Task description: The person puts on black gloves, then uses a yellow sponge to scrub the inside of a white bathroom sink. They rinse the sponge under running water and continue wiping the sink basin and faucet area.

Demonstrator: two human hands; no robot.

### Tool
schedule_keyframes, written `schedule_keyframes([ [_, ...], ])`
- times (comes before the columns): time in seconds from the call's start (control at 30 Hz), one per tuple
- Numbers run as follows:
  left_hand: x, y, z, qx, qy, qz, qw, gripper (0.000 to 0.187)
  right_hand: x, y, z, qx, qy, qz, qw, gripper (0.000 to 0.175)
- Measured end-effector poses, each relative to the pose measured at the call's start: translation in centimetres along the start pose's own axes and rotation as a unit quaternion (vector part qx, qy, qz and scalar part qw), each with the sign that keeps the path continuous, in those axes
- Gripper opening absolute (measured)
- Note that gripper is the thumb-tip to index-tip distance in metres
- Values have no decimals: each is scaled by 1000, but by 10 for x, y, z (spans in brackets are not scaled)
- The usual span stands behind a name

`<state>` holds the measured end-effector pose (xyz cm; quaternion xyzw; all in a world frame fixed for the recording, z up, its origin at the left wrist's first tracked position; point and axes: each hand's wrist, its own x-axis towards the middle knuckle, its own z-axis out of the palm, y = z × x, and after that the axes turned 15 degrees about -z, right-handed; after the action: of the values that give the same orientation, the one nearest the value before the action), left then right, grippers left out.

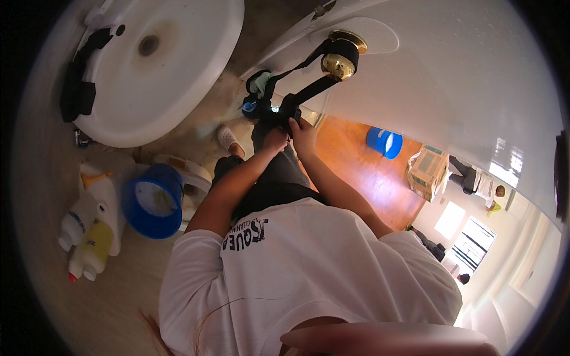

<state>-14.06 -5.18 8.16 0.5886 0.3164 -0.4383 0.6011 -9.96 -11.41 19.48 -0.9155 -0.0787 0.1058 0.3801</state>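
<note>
Both of my hands are together in front of my thighs at a black strap or belt assembly (314, 91), part of which is looped around a brass door knob (339, 64) on a white door. My left hand (277, 140) is curled at the lower edge of the black bundle. On its right, my right hand (303, 132) grips a black piece of it, thumb on top. A pale green cloth (259, 83) and a small blue item (250, 107) sit in black holders beside the bundle. Which part each hand holds is partly hidden.
At upper left is a white washbasin (196, 80) with a black item (78, 89) over its edge. A blue bucket (171, 178) and bottles (95, 242) stand by the toilet. Beyond the door (427, 93) are another blue bucket (379, 141), a cardboard box (427, 171) and two people.
</note>
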Motion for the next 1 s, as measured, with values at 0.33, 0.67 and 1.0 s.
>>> schedule_keyframes([
  [0.33, -42, 10, -48, 337, 255, 167, 891, 28, 13, 51, 16, -19, -204, 31, 978, 45],
  [0.67, -58, 47, -103, 617, 322, 322, 642, 22, 51, 68, 31, 77, -236, 109, 963, 41],
  [1.0, -89, 74, -134, 541, 177, 357, 741, 10, -1, 32, 24, 34, -17, -262, 964, 21],
])
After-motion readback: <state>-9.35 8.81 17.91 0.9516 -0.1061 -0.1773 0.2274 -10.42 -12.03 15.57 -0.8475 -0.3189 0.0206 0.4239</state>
